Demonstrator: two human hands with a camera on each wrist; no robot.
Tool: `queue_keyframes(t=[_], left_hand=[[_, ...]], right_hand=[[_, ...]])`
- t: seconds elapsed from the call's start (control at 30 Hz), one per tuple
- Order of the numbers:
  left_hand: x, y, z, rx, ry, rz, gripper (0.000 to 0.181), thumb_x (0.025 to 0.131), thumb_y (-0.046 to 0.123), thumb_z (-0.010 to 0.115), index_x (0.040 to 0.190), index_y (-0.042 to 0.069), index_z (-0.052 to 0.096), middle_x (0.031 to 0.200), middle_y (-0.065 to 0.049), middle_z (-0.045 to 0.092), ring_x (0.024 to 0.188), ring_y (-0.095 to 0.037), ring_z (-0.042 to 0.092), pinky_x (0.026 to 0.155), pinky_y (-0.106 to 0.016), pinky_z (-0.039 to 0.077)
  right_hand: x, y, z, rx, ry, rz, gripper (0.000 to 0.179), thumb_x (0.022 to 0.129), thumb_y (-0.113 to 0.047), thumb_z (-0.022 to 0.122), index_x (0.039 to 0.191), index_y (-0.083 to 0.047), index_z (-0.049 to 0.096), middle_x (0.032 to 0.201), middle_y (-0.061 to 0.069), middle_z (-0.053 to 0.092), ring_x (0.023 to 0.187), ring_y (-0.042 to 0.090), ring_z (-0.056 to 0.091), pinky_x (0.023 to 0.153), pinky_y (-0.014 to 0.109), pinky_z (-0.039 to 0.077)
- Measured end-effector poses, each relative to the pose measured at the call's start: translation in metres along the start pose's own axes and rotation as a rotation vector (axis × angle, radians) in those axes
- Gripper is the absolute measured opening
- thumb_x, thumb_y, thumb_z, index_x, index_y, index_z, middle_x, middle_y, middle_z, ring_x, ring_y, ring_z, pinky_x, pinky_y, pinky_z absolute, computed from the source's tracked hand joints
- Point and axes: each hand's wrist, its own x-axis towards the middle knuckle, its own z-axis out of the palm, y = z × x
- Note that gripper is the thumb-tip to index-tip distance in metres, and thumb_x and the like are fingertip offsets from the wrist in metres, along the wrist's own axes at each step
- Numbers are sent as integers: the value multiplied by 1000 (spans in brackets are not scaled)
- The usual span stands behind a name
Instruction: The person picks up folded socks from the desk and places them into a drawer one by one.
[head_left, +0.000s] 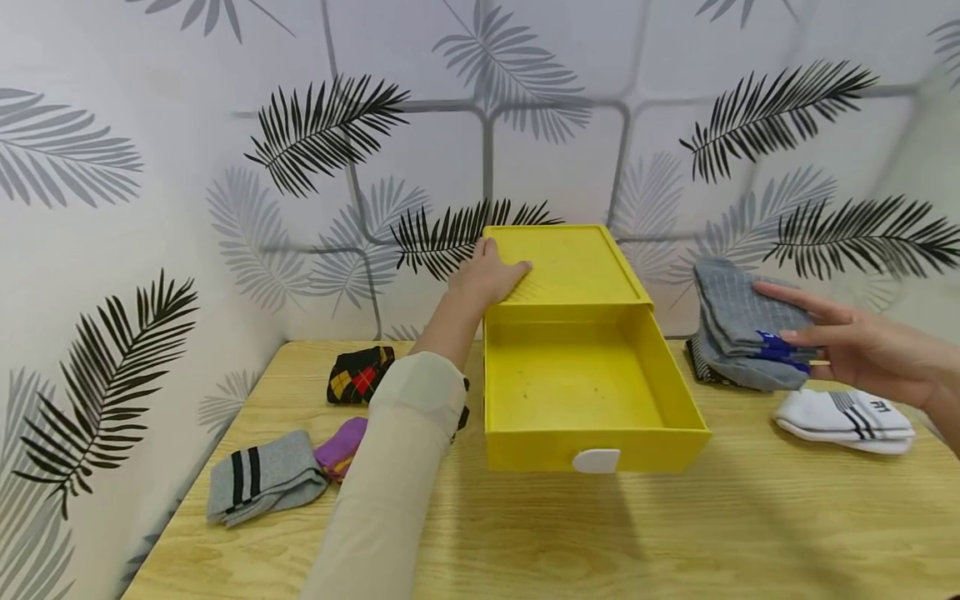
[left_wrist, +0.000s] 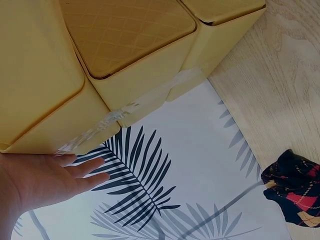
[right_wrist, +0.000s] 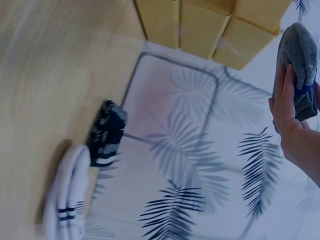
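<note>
A yellow drawer box (head_left: pixel 562 267) stands at the table's middle, its drawer (head_left: pixel 577 392) pulled out toward me and the bare bottom showing. My left hand (head_left: pixel 483 279) rests on the top's left edge, thumb across the top. In the left wrist view that hand's fingers (left_wrist: pixel 82 172) are extended beside the box's taped side (left_wrist: pixel 150 100). To the drawer's right, my right hand (head_left: pixel 862 337) holds folded grey socks (head_left: pixel 750 312) with a blue band up off the table. The right wrist view shows fingers along the bundle (right_wrist: pixel 300 65).
Left of the box lie a black argyle sock (head_left: pixel 360 375), a purple sock (head_left: pixel 341 446) partly hidden by my sleeve, and grey striped socks (head_left: pixel 262 477). On the right are white striped socks (head_left: pixel 843 421) and a black patterned sock (right_wrist: pixel 107 132). A patterned wall (head_left: pixel 562 167) borders the table.
</note>
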Motion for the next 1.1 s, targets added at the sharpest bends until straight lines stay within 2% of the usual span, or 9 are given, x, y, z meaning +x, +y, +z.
queue_keyframes(t=[0.03,0.2,0.3,0.33,0.43,0.57,0.7,0.93,1.1], left_hand=[[0,0,0,0,2,-2,80,91,59,35,149,14,3,153,-1,2,135,-33,17,105,-48,20],[1,-1,0,-2,-3,-3,80,91,59,35,149,14,3,153,0,2,135,-33,16,104,-49,20],[1,-1,1,0,0,0,80,91,59,35,149,14,3,153,0,2,135,-33,16,104,-49,20],[2,-1,1,3,1,1,80,91,59,35,149,14,4,153,0,2,135,-33,17,104,-49,20],[2,-1,1,7,2,-1,80,91,59,35,149,14,3,153,0,2,135,-32,16,104,-50,20],[2,-1,1,12,0,-9,80,91,60,34,149,15,3,153,0,1,135,-32,16,104,-50,20],[2,-1,0,21,-2,-13,80,91,59,34,149,14,3,153,0,1,134,-33,17,104,-49,20],[3,-2,-1,24,7,-16,79,91,59,34,149,14,3,153,0,2,134,-33,18,104,-49,21],[3,-1,1,16,7,-14,79,91,58,34,149,15,4,153,0,2,134,-32,18,104,-49,20]], right_hand=[[-1,-5,3,-12,2,-4,66,99,-10,40,145,-44,7,143,-2,-36,105,11,37,79,34,44],[-3,-25,21,-1,-55,-42,63,100,-9,39,147,-40,10,145,-4,-33,110,14,31,78,34,46],[-3,-36,35,61,-124,-67,62,99,-6,39,147,-37,15,146,-5,-30,98,15,37,73,33,47],[-2,-39,40,94,-150,-74,61,99,-5,39,147,-37,18,146,-5,-25,91,15,41,70,33,47],[0,-47,54,216,-258,-86,59,99,-2,37,145,-36,25,142,6,10,77,14,47,68,34,48],[4,-57,76,340,-396,-68,56,99,0,34,143,-35,33,123,12,37,93,21,56,82,39,48],[7,-67,99,397,-471,-34,54,98,1,34,141,-32,38,128,15,34,107,25,52,92,41,41],[25,-71,130,435,-538,4,48,98,-2,39,139,-27,42,130,14,38,112,24,48,95,40,39],[38,-68,149,400,-487,66,54,96,-6,44,145,-23,29,127,12,45,108,23,51,94,40,40]])
